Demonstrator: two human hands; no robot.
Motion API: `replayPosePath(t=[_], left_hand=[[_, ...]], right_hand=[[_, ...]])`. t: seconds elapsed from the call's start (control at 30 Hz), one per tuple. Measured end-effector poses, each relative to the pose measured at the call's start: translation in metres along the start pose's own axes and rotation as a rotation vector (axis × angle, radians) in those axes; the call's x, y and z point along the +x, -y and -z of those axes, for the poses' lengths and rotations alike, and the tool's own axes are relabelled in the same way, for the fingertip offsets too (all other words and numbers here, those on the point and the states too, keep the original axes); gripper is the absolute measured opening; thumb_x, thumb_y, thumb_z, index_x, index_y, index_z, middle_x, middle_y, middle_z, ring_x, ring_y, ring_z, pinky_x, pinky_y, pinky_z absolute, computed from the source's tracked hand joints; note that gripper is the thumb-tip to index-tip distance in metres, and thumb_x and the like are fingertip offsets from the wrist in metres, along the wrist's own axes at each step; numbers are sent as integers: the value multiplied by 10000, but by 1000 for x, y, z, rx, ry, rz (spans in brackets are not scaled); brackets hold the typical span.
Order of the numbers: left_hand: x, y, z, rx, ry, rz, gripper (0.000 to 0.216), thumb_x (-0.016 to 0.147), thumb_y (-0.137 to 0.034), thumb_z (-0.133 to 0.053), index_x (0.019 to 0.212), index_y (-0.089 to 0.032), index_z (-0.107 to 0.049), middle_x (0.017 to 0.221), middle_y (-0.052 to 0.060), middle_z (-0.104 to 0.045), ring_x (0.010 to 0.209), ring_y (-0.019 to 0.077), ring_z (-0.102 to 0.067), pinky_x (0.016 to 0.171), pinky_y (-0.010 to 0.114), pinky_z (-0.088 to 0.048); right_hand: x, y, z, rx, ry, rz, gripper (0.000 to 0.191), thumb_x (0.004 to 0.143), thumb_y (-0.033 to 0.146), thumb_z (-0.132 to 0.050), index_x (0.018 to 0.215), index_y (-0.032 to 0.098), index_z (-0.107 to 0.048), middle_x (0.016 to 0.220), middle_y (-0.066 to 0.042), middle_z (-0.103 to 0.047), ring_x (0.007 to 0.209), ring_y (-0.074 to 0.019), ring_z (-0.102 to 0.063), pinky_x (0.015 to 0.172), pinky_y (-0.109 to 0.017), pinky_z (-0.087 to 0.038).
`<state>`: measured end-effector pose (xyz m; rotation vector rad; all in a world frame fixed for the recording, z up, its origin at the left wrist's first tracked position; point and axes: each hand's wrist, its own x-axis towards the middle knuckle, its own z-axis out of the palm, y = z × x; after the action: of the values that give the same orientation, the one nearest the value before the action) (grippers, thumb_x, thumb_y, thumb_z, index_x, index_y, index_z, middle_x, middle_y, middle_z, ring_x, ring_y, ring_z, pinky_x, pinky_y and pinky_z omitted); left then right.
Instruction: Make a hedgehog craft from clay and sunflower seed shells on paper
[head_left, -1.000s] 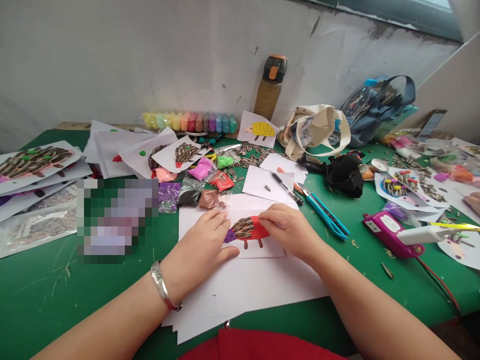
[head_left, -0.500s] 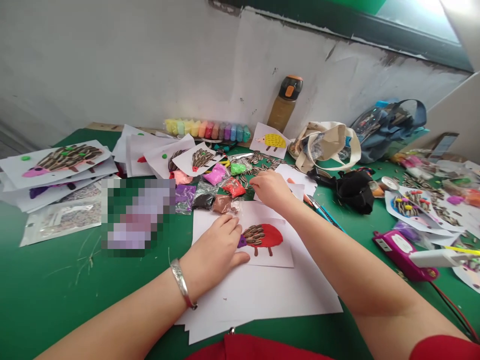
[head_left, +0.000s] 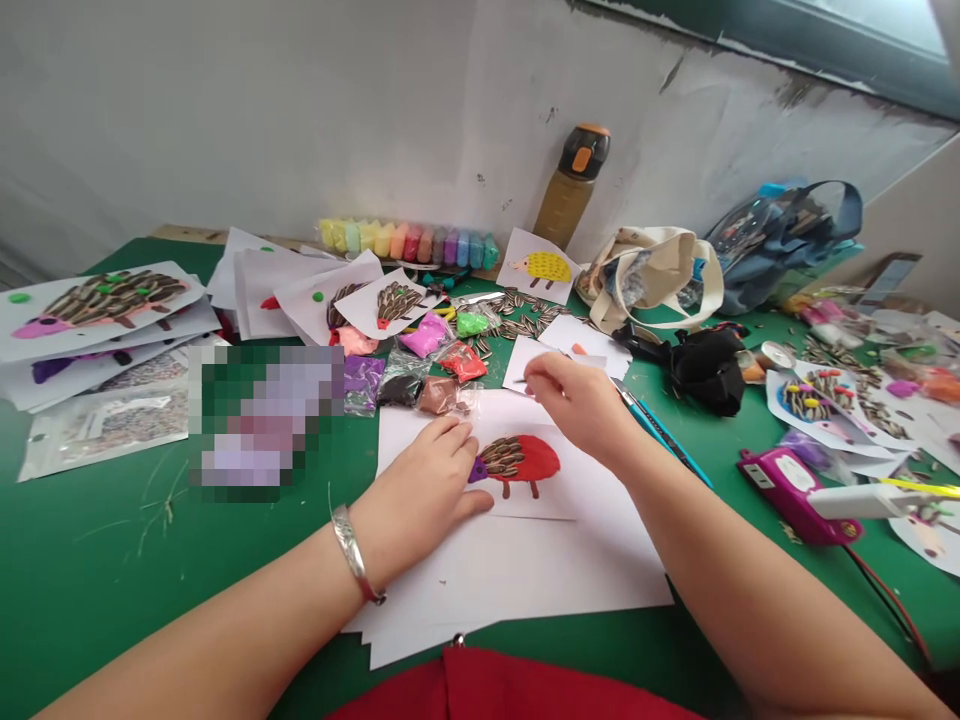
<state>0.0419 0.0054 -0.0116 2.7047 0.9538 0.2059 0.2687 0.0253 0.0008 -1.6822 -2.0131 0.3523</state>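
Closest in, the left hand [head_left: 420, 490] lies flat, fingers spread, pinning the sheet with the one red clay hedgehog [head_left: 519, 460], while the right hand [head_left: 581, 400] hovers just behind it, fingertips pinched on what looks like a single sunflower seed [head_left: 519, 381]. If that palm slides, it'd probably smear the clay or knock loose the seeds already stuck on. Farther back: seven clay bags [head_left: 420, 365], too many loose seeds [head_left: 517, 318] to count, one bottle [head_left: 571, 185].

Honestly can't read a single word anywhere here, no labels, brands or numbers legible. The pink device [head_left: 793, 482] near the table's right edge has a white sticker, too blurry.
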Motion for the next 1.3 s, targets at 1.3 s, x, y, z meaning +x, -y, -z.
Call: replayPosePath(t=[1.3], left_hand=[[1, 0, -4, -15, 13, 13, 411, 862, -342, -684, 1169, -81, -609, 1251, 170, -607, 1273, 335, -479, 1102, 497, -411]], right_hand=[[-71, 4, -15, 163, 162, 127, 248, 956, 115, -468, 840, 222, -660, 834, -36, -594, 831, -177, -539, 761, -299, -441]])
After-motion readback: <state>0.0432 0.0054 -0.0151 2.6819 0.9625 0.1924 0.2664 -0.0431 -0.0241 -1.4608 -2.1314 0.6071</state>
